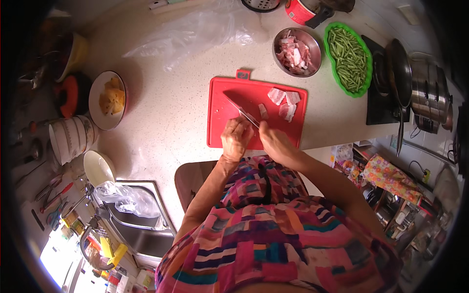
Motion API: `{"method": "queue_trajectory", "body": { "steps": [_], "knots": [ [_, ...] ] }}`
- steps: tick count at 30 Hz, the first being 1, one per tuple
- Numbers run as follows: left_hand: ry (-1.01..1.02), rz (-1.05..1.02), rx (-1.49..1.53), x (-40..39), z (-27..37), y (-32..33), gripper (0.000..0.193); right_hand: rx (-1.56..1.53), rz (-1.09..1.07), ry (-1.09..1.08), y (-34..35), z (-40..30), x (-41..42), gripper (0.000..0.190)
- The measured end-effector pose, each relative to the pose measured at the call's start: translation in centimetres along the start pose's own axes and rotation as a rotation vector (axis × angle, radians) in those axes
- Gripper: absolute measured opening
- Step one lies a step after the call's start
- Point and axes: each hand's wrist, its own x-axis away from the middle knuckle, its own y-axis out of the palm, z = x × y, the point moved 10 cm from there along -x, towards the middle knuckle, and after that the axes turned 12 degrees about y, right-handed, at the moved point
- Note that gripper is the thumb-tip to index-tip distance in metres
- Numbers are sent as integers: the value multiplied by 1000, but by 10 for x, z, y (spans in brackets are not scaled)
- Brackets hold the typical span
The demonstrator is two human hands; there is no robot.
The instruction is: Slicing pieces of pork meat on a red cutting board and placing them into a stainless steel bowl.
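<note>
A red cutting board (224, 106) lies on the counter in front of me. My right hand (274, 142) grips the handle of a kitchen knife (239, 107), whose blade slants across the board towards its far left corner. Beside the blade, the curled fingers of my left hand (236, 136) press on a piece of meat, mostly hidden under them. A small strip of meat (263, 111) lies just right of the blade. Several slices of fatty raw meat (287, 110) rest at the board's right side. Past the board stands a metal bowl (318, 55) of cut raw meat (295, 55).
A green tray (329, 66) of cut green beans (347, 58) stands at the far right, near a dark pan (400, 73). A clear plastic bag (194, 34) spreads behind the board. At left are a bowl (96, 116) with yellow pieces (112, 97) and the sink (146, 240).
</note>
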Motion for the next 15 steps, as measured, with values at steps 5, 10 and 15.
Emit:
{"method": "queue_trajectory", "body": {
  "steps": [5, 10, 15],
  "knots": [
    [40, 37, -58, -8, 0, -7, 16, -22, -21, 76, 9, 7, -22, 24],
    [7, 40, -39, 0, -4, -7, 18, -61, 2, 18, 14, 18, 19, 29],
    [-21, 2, -21, -1, 0, -2, 18, -1, 94, 21, 11, 4, -13, 23]
  ]
}}
